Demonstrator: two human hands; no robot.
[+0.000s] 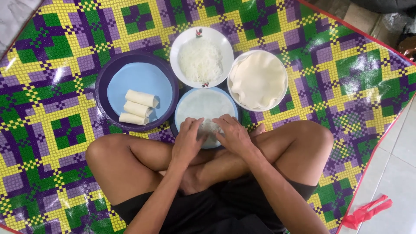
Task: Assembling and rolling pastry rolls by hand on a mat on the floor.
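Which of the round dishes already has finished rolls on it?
The blue plate at left, set in a dark purple tray: three rolls lie on it. The white bowls hold noodles and flat wrappers.

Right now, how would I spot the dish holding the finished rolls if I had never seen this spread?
Start at the chequered mat. Left of the person's left hand sits a dark purple tray with a light blue plate. It alone holds three pale rolls; the neighbouring bowls hold noodles or flat wrappers.

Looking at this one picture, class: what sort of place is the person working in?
Probably a home floor set up for food preparation. A checked plastic mat lies over pale floor tiles, and the person sits cross-legged on it among a bowl of white noodles, a bowl of wrappers and finished rolls.
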